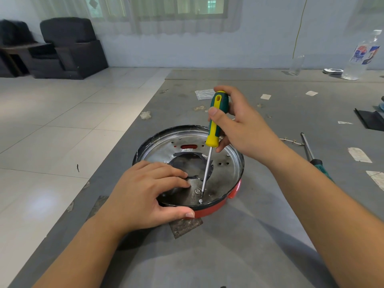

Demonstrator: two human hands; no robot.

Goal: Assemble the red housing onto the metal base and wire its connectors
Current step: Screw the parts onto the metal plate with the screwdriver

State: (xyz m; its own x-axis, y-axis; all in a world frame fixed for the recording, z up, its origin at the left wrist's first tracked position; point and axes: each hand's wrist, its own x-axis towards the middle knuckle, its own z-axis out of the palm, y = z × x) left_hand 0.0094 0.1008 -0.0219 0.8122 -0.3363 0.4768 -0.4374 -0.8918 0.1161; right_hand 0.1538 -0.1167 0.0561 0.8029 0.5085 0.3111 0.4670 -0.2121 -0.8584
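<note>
A round metal base [226,169] with a central opening lies on the grey table, set inside a red housing [209,210] whose rim shows at the near right. My right hand [243,125] grips the yellow and green handle of a screwdriver [215,125]. Its shaft slants down and its tip sits at a screw [201,200] near the base's front rim. My left hand [149,192] grips the near left rim of the assembly, fingers lying over the plate, thumb against the red side.
A second screwdriver [311,154] lies on the table to the right, with a thin wire [291,141] beside it. Paper scraps are scattered about. A plastic bottle [361,57] and a glass [296,65] stand at the far right. The table's left edge runs diagonally beside a tiled floor.
</note>
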